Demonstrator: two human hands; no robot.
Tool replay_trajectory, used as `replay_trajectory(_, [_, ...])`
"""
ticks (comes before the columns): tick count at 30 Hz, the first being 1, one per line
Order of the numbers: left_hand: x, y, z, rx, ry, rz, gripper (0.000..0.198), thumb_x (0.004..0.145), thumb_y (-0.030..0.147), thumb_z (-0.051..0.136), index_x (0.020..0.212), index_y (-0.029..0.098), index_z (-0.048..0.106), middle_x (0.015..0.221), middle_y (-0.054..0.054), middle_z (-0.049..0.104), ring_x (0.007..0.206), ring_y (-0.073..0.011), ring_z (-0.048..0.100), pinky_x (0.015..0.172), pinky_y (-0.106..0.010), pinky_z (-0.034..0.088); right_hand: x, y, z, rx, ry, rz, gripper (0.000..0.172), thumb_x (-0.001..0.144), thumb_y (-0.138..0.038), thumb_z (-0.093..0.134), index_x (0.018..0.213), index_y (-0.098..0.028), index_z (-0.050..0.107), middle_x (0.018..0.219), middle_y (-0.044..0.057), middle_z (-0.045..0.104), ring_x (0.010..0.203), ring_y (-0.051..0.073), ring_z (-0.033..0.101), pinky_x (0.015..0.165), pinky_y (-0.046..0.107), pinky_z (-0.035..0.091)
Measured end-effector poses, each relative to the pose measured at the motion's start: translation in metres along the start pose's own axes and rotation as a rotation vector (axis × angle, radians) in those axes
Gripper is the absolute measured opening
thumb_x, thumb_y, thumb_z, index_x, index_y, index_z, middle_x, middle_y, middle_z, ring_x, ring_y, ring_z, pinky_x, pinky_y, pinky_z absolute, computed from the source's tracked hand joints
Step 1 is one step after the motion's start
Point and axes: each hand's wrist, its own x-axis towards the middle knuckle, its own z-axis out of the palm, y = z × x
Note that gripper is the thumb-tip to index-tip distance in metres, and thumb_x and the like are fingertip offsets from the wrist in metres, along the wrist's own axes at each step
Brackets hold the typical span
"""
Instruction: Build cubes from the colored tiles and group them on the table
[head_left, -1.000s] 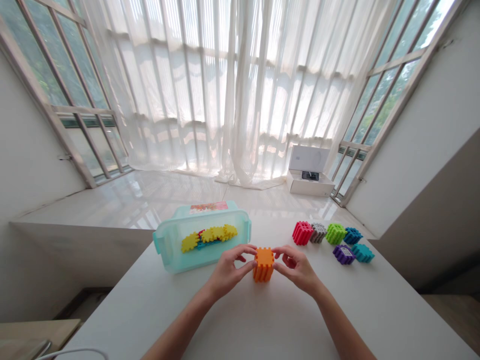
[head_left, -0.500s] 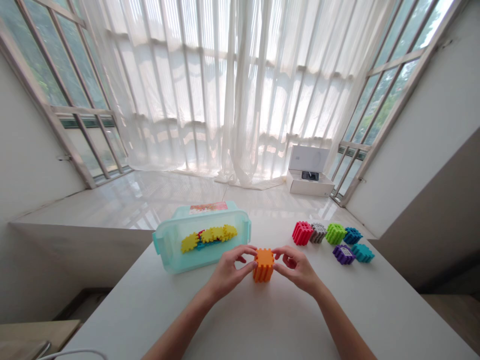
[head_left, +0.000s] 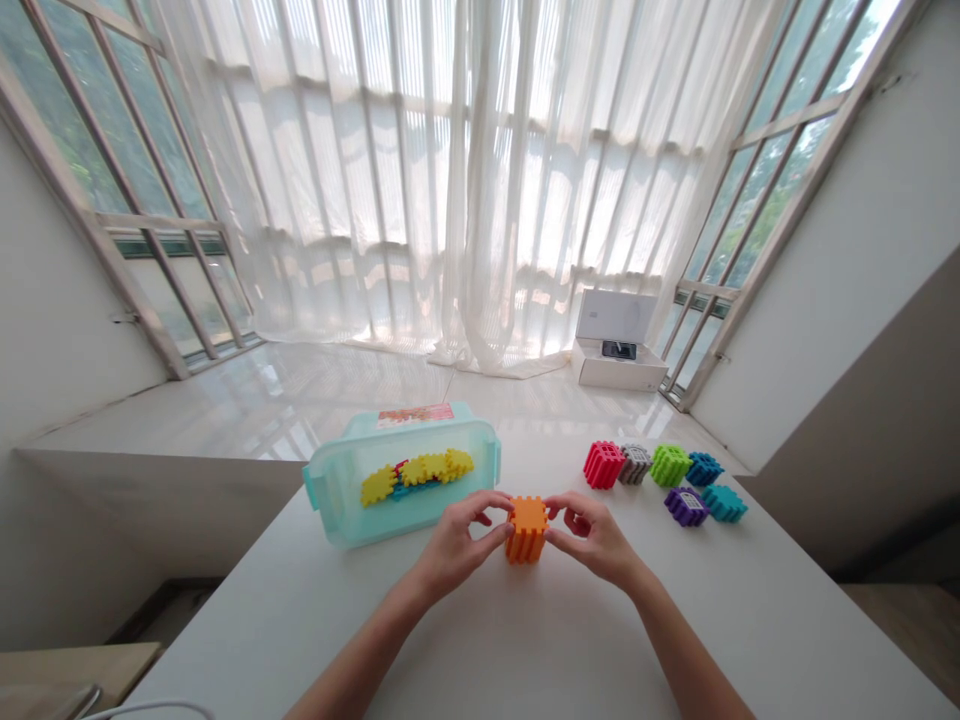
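Observation:
An orange cube (head_left: pixel 527 532) of interlocking toothed pieces stands upright on the white table in front of me. My left hand (head_left: pixel 466 540) grips its left side, thumb and fingertips against the edge. On the opposite side my right hand (head_left: pixel 592 535) has its thumb and index finger pressed to the cube. The top face is solid orange and shows fully between the two hands. The cube's back is hidden from view.
Left of centre a teal bin (head_left: pixel 341 520) holds yellow, blue and red toothed pieces (head_left: pixel 424 470). At the right are a red cube (head_left: pixel 604 465), a grey one, a green one (head_left: pixel 670 465), blue and teal ones, and a purple one (head_left: pixel 686 507). Behind sits an opened white box (head_left: pixel 619 372).

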Motion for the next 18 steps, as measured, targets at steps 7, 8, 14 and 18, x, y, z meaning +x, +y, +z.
replay_trajectory(7, [0.000, -0.001, 0.000, -0.035, -0.016, -0.004, 0.018, 0.087, 0.032, 0.065, 0.102, 0.023, 0.069, 0.114, -0.006, 0.071, 0.109, -0.0223, 0.064, 0.082, -0.030, 0.053, 0.000, -0.003, -0.001, 0.031, -0.020, 0.042, 0.030, 0.081, -0.034, 0.073, 0.106, -0.019, 0.069, 0.084, 0.002, 0.065, 0.055, 0.009, 0.039, 0.051, 0.024, 0.040])
replay_trajectory(8, [0.000, -0.001, -0.001, -0.038, -0.016, -0.006, 0.019, 0.087, 0.032, 0.065, 0.102, 0.023, 0.069, 0.115, -0.007, 0.070, 0.110, -0.0224, 0.064, 0.082, -0.030, 0.053, 0.000, -0.003, -0.001, 0.033, -0.021, 0.046, 0.030, 0.081, -0.034, 0.073, 0.106, -0.019, 0.069, 0.084, 0.002, 0.065, 0.055, 0.009, 0.039, 0.051, 0.024, 0.040])
replay_trajectory(14, [0.001, -0.003, -0.008, -0.052, -0.013, -0.063, 0.031, 0.082, 0.032, 0.071, 0.111, 0.024, 0.066, 0.120, -0.007, 0.068, 0.117, -0.0246, 0.061, 0.090, -0.035, 0.054, 0.000, -0.004, -0.005, 0.040, -0.033, 0.055, 0.037, 0.080, -0.034, 0.074, 0.114, -0.021, 0.066, 0.092, 0.003, 0.065, 0.059, 0.010, 0.041, 0.054, 0.024, 0.042])
replay_trajectory(18, [-0.001, -0.006, -0.014, -0.077, -0.103, -0.146, 0.055, 0.072, 0.034, 0.079, 0.122, 0.025, 0.057, 0.128, -0.009, 0.063, 0.124, -0.0284, 0.056, 0.096, -0.041, 0.053, 0.001, -0.004, -0.013, 0.077, 0.051, 0.058, 0.037, 0.086, -0.041, 0.068, 0.117, -0.021, 0.064, 0.100, 0.006, 0.064, 0.062, 0.011, 0.043, 0.055, 0.024, 0.042])
